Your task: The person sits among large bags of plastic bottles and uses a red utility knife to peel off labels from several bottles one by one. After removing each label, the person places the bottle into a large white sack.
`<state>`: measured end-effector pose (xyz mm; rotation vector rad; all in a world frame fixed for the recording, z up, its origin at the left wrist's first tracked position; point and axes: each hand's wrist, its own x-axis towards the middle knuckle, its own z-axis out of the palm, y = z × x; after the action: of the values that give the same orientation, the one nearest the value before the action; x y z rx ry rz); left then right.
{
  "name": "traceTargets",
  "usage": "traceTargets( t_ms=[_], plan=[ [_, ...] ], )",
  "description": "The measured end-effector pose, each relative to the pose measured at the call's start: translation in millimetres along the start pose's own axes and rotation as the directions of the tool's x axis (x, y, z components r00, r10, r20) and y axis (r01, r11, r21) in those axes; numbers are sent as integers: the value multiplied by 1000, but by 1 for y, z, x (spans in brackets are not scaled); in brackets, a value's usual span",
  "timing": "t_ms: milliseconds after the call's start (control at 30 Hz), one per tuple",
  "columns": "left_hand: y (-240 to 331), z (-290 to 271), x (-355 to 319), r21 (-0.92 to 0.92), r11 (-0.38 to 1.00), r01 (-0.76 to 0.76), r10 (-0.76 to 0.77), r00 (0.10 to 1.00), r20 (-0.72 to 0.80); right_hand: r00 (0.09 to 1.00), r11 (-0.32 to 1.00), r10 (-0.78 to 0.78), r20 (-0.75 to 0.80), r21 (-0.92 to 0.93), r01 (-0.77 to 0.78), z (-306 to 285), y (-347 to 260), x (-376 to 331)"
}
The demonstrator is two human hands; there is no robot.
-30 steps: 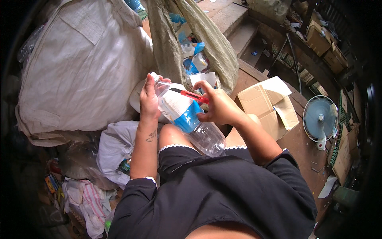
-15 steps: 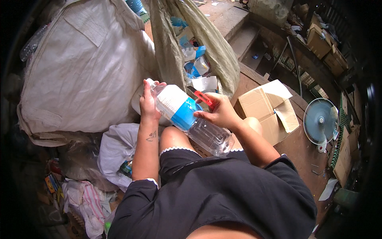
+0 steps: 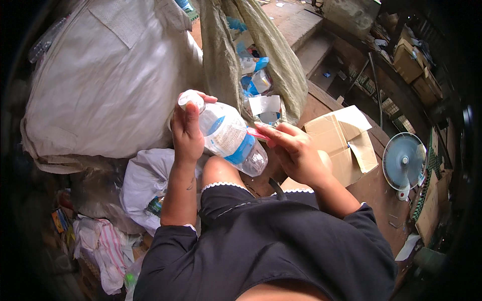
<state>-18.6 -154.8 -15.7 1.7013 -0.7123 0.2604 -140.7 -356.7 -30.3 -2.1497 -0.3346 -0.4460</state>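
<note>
My left hand [image 3: 187,131] grips the neck end of a clear plastic bottle [image 3: 231,138] with a white cap and a blue-and-white label, held tilted above my knees. My right hand [image 3: 293,150] holds a small red-handled cutter [image 3: 257,133] whose tip meets the bottle's label. The bottle's base points down toward my lap.
A big white sack [image 3: 110,75] fills the left. An open olive sack [image 3: 261,60] with several bottles and labels stands ahead. An open cardboard box [image 3: 346,140] and a small fan [image 3: 404,160] are on the right. Bags and cloth lie at lower left.
The bottle has been turned and drawn in toward my left hand. My right hand let go of its lower body and now brings the cutter to the label.
</note>
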Motion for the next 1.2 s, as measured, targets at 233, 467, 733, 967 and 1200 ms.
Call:
traceTargets(
  t_ms=[233, 467, 733, 967, 1200],
  plan=[
    [-30, -22, 9, -717, 618, 323, -455, 890, 8, 999, 999, -15, -44, -42, 13, -9, 2, -16],
    [-30, -35, 4, -802, 540, 257, -472, 881, -36, 999, 998, 3, -38, -57, -5, -13, 8, -24],
    [-45, -20, 23, -854, 491, 172, -435, 898, -69, 1000, 984, -5, 17, -177, 8, -29, 4, -14],
    [-22, 4, 29, -617, 769, 165, -296, 948, -116, 998, 991, -25, -57, -133, 17, -28, 2, -14],
    [-19, 25, 21, -481, 778, 403, -247, 901, 355, 981, 964, -193, 21, 189, 185, -21, 4, 25]
  ],
)
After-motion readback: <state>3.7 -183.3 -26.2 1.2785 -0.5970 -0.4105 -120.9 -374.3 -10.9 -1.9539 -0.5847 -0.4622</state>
